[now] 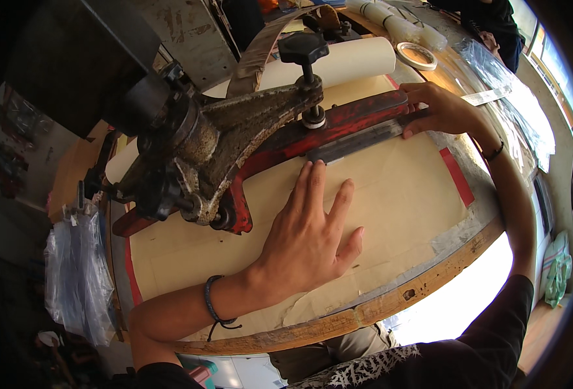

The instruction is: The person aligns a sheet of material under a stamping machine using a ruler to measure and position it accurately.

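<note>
My left hand (309,236) lies over a cream sheet (403,194) taped to the table, fingers spread. Its longest fingertips touch the near-left end of a flat dark metal bar (358,142). My right hand (447,109) is closed around the far-right end of this bar, thumb on its near side, other fingers partly hidden behind. Alongside the bar runs a worn red metal beam (358,111), its right end against my right fingers. A greasy cast bracket (247,123) with a black star knob (304,48) carries the beam.
Behind the beam lies a cream roll (358,57), with a tape roll (417,56) beside it. Plastic sheets (523,84) cover the right side; clear bags (79,272) hang at left. A wooden edge (422,285) borders the table near me. Another person (494,26) stands at the far right.
</note>
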The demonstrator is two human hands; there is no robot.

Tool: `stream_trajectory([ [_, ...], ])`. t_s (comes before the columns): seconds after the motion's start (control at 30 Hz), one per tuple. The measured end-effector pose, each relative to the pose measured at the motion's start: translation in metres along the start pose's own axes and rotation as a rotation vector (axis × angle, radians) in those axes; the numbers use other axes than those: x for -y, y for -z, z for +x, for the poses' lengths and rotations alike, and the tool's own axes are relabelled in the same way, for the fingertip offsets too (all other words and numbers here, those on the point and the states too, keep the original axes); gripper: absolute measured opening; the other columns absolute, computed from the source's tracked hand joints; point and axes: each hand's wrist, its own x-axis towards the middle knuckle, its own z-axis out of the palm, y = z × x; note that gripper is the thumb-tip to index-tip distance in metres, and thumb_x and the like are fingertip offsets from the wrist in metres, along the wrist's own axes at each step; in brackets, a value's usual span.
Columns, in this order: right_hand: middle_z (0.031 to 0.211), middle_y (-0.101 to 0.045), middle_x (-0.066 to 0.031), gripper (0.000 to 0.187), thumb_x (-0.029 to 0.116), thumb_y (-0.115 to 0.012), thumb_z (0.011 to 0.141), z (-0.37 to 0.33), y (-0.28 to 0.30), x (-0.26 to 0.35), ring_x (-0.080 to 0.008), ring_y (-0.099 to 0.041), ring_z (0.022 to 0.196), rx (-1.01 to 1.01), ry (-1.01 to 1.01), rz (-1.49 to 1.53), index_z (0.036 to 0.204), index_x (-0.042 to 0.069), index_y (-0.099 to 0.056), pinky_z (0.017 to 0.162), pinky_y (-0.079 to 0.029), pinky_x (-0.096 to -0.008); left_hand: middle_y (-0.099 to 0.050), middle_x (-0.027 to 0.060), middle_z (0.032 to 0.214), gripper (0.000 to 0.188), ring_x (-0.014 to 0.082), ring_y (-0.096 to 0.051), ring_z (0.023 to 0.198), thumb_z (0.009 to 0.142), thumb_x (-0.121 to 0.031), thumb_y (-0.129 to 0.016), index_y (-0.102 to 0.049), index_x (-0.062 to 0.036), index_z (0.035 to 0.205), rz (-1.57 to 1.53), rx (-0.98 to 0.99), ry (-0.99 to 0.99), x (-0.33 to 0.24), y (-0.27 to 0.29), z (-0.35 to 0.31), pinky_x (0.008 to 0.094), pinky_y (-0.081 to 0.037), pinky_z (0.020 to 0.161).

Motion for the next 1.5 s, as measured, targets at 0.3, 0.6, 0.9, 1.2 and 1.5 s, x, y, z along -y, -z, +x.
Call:
stream_trajectory([
  [0.3, 0.095, -0.060, -0.0064, 0.048, 0.040, -0.085, 0.084, 0.000, -0.002, 0.005, -0.0209, -0.060, 0.089, -0.014, -0.005, 0.014, 0.111, 0.003, -0.072, 0.081, -0.050, -0.0362, -0.036, 0.0436, 0.140, 0.062, 0.0578, -0.045, 0.129, 0.093, -0.033, -0.066, -0.051, 0.0032, 0.141, 0.011, 0.001, 0.003, 0.001, 0.000, 0.001, 0.0583, -0.047, 0.105],
  [0.6, 0.095, -0.060, -0.0062, 0.046, 0.041, -0.084, 0.086, 0.000, -0.001, 0.008, -0.0204, -0.060, 0.089, -0.007, -0.034, -0.008, 0.109, 0.004, -0.072, 0.080, -0.051, -0.0357, -0.037, 0.0454, 0.140, 0.062, 0.0592, -0.045, 0.131, 0.093, -0.033, -0.065, -0.051, 0.0056, 0.139, 0.004, -0.012, 0.009, 0.000, 0.000, 0.001, 0.0580, -0.045, 0.109],
  [0.9, 0.094, -0.062, -0.0083, 0.052, 0.045, -0.084, 0.085, -0.002, -0.001, 0.002, -0.0222, -0.062, 0.090, -0.020, -0.024, -0.043, 0.107, 0.001, -0.071, 0.081, -0.052, -0.0364, -0.035, 0.0428, 0.142, 0.065, 0.0578, -0.044, 0.131, 0.091, -0.031, -0.067, -0.047, 0.0026, 0.143, -0.026, -0.006, 0.019, -0.001, 0.000, 0.002, 0.0589, -0.043, 0.109],
  [1.2, 0.097, -0.069, -0.0127, 0.053, 0.046, -0.083, 0.086, -0.002, 0.000, 0.009, -0.0261, -0.067, 0.091, -0.007, 0.016, -0.054, 0.109, 0.000, -0.071, 0.081, -0.055, -0.0384, -0.033, 0.0378, 0.154, 0.071, 0.0579, -0.041, 0.134, 0.093, -0.033, -0.065, -0.042, 0.0045, 0.149, 0.020, 0.061, 0.013, -0.001, 0.004, 0.004, 0.0590, -0.041, 0.111],
  [1.5, 0.096, -0.070, -0.0125, 0.052, 0.048, -0.083, 0.085, -0.002, -0.002, -0.001, -0.0261, -0.068, 0.091, -0.051, 0.062, -0.026, 0.105, 0.001, -0.073, 0.081, -0.055, -0.0393, -0.036, 0.0350, 0.155, 0.069, 0.0568, -0.040, 0.136, 0.092, -0.030, -0.064, -0.042, 0.0054, 0.147, 0.062, 0.103, 0.006, -0.004, 0.009, 0.013, 0.0586, -0.037, 0.115],
])
